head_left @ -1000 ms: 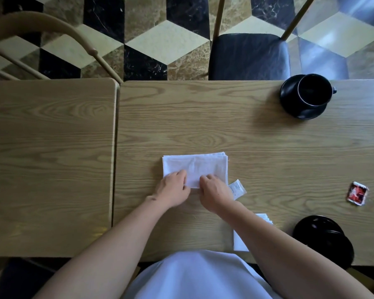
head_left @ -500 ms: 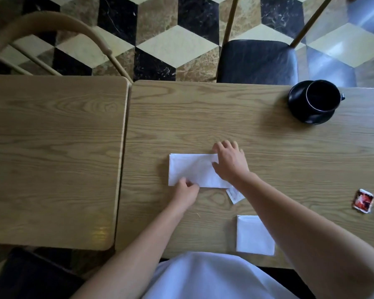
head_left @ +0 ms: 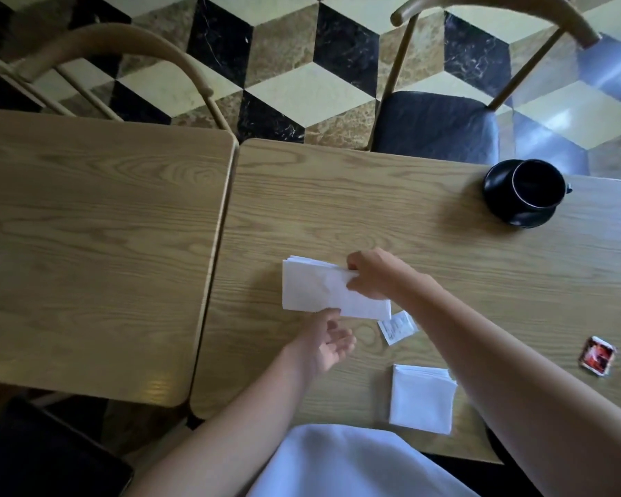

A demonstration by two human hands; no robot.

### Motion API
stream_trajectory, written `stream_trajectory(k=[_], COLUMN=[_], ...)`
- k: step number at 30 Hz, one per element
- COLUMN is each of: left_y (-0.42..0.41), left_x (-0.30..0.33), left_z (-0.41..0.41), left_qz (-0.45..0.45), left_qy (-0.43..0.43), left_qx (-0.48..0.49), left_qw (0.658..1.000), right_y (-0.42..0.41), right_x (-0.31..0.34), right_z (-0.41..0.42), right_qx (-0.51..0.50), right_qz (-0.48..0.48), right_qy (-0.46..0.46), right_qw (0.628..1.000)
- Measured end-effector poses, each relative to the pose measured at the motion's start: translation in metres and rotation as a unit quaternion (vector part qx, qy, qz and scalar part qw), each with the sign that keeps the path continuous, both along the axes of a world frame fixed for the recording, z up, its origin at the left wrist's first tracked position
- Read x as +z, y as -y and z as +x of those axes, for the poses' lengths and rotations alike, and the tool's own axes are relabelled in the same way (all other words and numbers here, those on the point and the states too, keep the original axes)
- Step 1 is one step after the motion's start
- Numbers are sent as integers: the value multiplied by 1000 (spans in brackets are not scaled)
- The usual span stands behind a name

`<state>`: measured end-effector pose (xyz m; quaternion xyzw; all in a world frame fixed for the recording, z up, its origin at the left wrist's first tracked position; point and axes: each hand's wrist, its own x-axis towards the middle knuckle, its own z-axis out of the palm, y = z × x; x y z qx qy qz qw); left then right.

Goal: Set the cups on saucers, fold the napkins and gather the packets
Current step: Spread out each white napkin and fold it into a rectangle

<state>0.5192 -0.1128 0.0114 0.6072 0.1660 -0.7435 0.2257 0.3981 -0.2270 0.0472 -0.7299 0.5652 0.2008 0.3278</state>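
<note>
Napkin on the right-hand table had gone from a thick square to a long strip half a second earlier, and now the right hand pinched its right end, lifting it to fold across. Left hand had let go, palm up, fingers relaxed, just beside the near edge. Second napkin lay already folded near the person. White packet and red packet sat ungathered. Cup was on its saucer.

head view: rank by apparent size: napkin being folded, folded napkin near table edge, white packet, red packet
1. Napkin being folded, right hand gripping it
2. Folded napkin
3. White packet and red packet: look alike, unranked
</note>
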Motion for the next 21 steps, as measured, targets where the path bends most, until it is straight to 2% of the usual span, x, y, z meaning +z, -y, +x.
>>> stream_trajectory(k=[5,7,9,11,14,15,17,19,21], left_y=[15,26,34,37,30,25,13,0,-13], left_x=[10,14,19,21,13,10,0,-11,-13], left_z=[20,28,31,32,31,31,31,34,36], left_qz=[-99,-125,-147,-179,-184,-169,-146,-141,-180], left_qy=[-9,-14,-46,-52,67,110,164,188,178], left_qx=[103,115,107,67,-41,-84,-143,-162,-188], left_qw=[990,985,982,980,980,976,965,958,949], right_y=[-21,-30,-43,-60,-87,-95,-110,-123,-130], right_x=[35,40,36,24,-4,-12,-27,-38,-44], right_z=[-2,-3,-1,2,5,6,6,4,0], right_qx=[-13,-91,-252,-429,-588,-614,-639,-654,-663], right_qz=[-101,-107,-82,-11,114,149,206,248,248], right_qy=[112,193,284,362,393,380,340,328,329], right_qw=[989,971,921,828,698,676,658,636,625])
